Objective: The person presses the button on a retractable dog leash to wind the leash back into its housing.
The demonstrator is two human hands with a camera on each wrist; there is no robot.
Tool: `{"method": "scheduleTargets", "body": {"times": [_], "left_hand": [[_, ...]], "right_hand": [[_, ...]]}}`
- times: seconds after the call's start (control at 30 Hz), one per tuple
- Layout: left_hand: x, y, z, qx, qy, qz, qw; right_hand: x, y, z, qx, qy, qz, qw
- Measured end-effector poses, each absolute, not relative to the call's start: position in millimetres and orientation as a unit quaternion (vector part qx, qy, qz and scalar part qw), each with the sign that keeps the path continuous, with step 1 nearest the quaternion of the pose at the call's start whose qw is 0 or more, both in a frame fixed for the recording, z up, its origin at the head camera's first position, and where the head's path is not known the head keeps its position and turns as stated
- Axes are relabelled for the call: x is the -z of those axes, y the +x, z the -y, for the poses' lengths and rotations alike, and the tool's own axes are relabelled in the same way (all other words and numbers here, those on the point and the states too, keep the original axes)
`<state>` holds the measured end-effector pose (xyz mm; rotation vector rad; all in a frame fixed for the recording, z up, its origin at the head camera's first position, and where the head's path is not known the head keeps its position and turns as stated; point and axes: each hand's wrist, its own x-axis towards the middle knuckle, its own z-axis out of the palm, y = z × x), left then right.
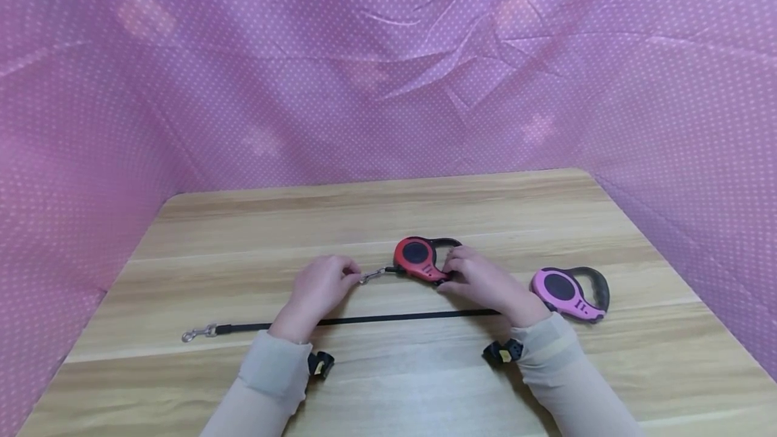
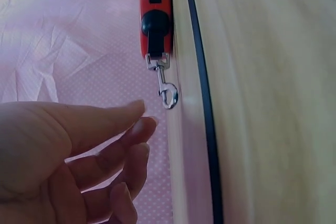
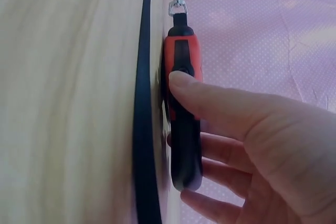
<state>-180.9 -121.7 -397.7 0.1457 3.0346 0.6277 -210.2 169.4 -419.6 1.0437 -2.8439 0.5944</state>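
A person sits at a wooden table (image 1: 388, 383) with a red retractable leash (image 1: 417, 258) lying flat near its middle. The right hand (image 1: 479, 282) grips the leash handle, thumb (image 3: 210, 95) resting by the lock button. The left hand (image 1: 318, 288) hovers just beside the metal snap clip (image 2: 167, 94) at the casing's mouth, fingers loosely curled, holding nothing. To do this step well, it seems best to keep the casing pinned and pinch the clip squarely. A pink retractable leash (image 1: 567, 292) lies to the right, its black strap (image 1: 388, 319) stretched out under both wrists
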Motion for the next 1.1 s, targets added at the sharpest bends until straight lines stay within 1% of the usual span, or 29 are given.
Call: {"method": "scheduleTargets", "body": {"times": [0.23,0.43,0.5,0.67,0.9,1.1], "left_hand": [[396.3,-179.8,127.2,-0.221,0.053,-0.974,0.016],[388.3,-177.0,131.2,-0.234,0.048,-0.971,0.002],[384.9,-175.7,131.8,-0.235,0.045,-0.971,-0.002],[374.2,-172.7,133.6,-0.239,0.046,-0.97,-0.007],[364.7,-169.1,143.6,-0.259,0.044,-0.965,-0.02],[367.7,-159.4,158.7,-0.264,0.035,-0.964,-0.022]], "right_hand": [[418.4,-211.6,-175.2,-0.19,0.305,0.933,0.027],[412.3,-211.6,-179.6,-0.219,0.277,0.936,0.001],[409.6,-211.2,-180.4,-0.225,0.271,0.936,0.005],[402.2,-212.5,-180.6,-0.23,0.286,0.93,0.037],[389.4,-204.8,-187.8,-0.276,0.237,0.931,0.021],[391.6,-196.3,-201.7,-0.275,0.223,0.935,0.023]]}}
